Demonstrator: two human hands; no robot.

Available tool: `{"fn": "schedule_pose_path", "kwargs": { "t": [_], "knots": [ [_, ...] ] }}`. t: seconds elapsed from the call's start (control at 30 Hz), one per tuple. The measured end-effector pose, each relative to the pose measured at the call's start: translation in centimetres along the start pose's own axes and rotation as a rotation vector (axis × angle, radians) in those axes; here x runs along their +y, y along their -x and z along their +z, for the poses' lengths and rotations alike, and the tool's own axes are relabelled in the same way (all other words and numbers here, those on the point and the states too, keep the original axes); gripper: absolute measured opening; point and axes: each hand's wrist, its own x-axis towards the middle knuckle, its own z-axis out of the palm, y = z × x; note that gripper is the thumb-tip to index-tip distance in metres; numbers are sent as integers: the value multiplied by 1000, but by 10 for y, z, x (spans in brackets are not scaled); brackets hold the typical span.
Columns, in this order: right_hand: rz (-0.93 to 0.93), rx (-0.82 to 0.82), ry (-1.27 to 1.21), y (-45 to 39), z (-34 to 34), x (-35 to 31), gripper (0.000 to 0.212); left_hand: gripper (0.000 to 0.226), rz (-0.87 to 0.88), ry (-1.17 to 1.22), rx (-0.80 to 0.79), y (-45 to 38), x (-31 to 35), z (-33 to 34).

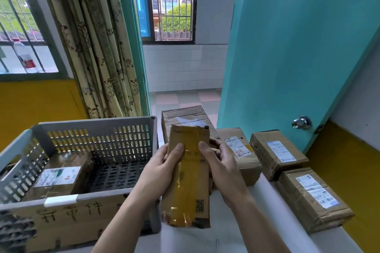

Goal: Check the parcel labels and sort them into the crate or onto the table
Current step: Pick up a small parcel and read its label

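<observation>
Both hands, L [162, 167] & R [222, 165], grip closed round tall parcel [186, 187] btwn them, beside crate [92, 127].

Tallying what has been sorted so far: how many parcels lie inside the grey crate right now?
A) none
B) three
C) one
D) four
C: a single labelled parcel lies on the floor of the crate, at its left side, and the rest of the floor is bare.

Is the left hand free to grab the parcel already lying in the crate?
Probably not yet: the left hand and the right hand both grip the tall parcel. Otherwise the open-topped crate leaves the boxed parcel uncovered.
</observation>
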Motion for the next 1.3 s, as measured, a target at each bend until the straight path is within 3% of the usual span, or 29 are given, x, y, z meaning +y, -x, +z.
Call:
{"fn": "schedule_pose_path", "kwargs": {
  "t": [0.1,0.27,0.33,0.43,0.57,0.67,0.77,0.93,1.13,1.3],
  "knots": [
    [86,-112,-102,2,-2,4,87,49,-33,71,42,-3,0,-5],
    [-11,109,50,-2,-3,10,26,45,83,-149,227,-8,0,-6],
    [-45,150,108,-3,-2,10,15,59,122,-238,262,-8,3,-3],
    [-94,166,156,-3,1,9,19,77,87,-285,216,-7,9,2],
    [-39,77,48,-9,1,5,23,76,51,-157,159,-10,8,-1],
    [78,-51,-179,-13,2,5,51,77,36,-33,84,-11,4,-2],
    [84,-28,-221,-15,4,4,65,83,22,-22,47,-12,3,-2],
    [90,35,-222,-22,2,4,64,93,-2,-55,-31,-10,-4,-3],
    [118,-83,-237,-16,4,17,57,68,44,19,5,-15,2,-8],
    [84,-40,-152,-18,7,12,59,86,-12,30,-29,-15,0,-10]
  ]
}}
